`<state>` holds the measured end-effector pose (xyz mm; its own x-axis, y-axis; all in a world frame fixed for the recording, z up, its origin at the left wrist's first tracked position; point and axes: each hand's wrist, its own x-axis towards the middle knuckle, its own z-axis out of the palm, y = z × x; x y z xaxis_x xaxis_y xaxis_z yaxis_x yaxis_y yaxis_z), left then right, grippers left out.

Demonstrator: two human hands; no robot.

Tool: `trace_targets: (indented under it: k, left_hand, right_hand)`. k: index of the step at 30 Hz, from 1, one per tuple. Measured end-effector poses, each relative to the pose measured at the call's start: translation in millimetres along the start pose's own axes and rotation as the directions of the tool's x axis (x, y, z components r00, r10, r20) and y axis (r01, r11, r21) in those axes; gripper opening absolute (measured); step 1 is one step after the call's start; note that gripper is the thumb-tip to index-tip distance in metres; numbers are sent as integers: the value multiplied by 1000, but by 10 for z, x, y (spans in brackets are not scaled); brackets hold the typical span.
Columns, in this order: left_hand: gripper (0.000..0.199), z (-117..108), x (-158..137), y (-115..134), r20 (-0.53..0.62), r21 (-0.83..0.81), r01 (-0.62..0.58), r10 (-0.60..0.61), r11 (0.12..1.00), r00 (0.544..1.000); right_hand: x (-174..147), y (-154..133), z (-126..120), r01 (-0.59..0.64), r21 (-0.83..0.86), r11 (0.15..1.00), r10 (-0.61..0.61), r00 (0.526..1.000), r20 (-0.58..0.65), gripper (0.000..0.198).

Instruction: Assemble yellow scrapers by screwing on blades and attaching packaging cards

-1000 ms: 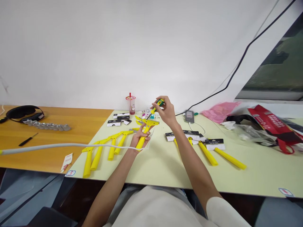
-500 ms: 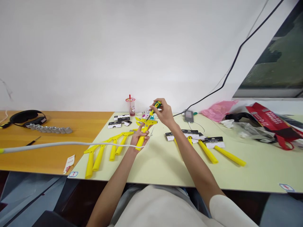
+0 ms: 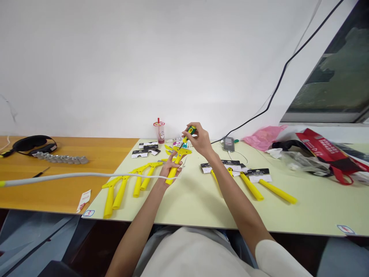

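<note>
My left hand point(image 3: 167, 168) is closed around the handle of a yellow scraper point(image 3: 173, 171), its wide head tilted up and away from me. In my right hand point(image 3: 201, 139) is a green-and-yellow screwdriver point(image 3: 190, 130), gripped by its handle. The screwdriver's shaft points down to the scraper's head; whether its tip sits in a screw is too small to tell. Several yellow scrapers point(image 3: 121, 192) lie in a row left of my hands. To the right, behind and beside my forearm, more yellow handles point(image 3: 251, 186) lie with black-and-white cards point(image 3: 259, 175) at their heads.
A cup with a red straw point(image 3: 160, 132) stands near the wall, by loose black-and-white cards point(image 3: 145, 152). A phone point(image 3: 228, 144) lies on a cable. Bags point(image 3: 319, 144) crowd the right. A white cable point(image 3: 72, 175) crosses in front of the left scrapers.
My view has shifted slightly, moving the right-hand things a little leftward. Both hands keep their grips, and the screwdriver stays at the scraper's head.
</note>
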<state>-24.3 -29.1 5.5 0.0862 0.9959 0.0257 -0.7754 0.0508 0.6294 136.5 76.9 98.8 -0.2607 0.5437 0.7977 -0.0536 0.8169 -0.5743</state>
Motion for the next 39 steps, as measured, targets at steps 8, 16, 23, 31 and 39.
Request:
trace_targets:
  k: [8, 16, 23, 31, 39]
  left_hand:
    - [101, 19, 4, -14, 1, 48, 18, -18, 999, 1000]
    - [99, 26, -11, 4, 21, -36, 51, -50, 998, 999]
    - [96, 36, -22, 12, 23, -67, 60, -58, 996, 998]
    - [93, 37, -19, 11, 21, -78, 64, -62, 995, 998]
    - [93, 54, -32, 17, 22, -61, 56, -55, 997, 998]
  right_hand:
    - [9, -43, -19, -11, 4, 1000, 11, 1000, -6, 52]
    - [8, -35, -10, 4, 7, 1000, -4, 999, -33, 51]
    - [-2, -32, 1, 0, -6, 1000, 0, 1000, -23, 52]
    - [-14, -37, 4, 9, -7, 1000, -9, 1000, 4, 48]
    - [-8, -43, -12, 3, -28, 1000, -3, 1000, 3, 50]
